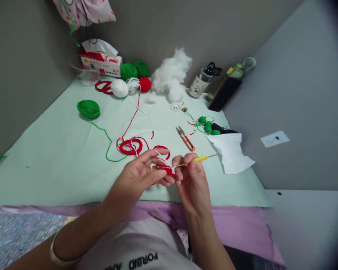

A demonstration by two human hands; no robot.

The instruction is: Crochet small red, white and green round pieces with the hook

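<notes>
My left hand (146,170) pinches a small red and white crochet piece (169,170), with white yarn looped over its raised index finger. Between the fingers of my right hand (192,168) is a crochet hook with a yellow handle (201,159); its metal tip meets the white edge of the piece. Just beyond my left hand lies a coil of red yarn (131,146) on the table. Red and white strands run back from there toward a red yarn ball (144,84) and a white yarn ball (119,88).
Orange thread snips (185,138) lie beyond my right hand, near green crocheted balls (208,126) and a crumpled white paper (231,153). White stuffing (173,75), a tissue box (101,63), a pen cup (199,83) and a bottle (227,88) stand at the back. Left is a green yarn ball (88,108).
</notes>
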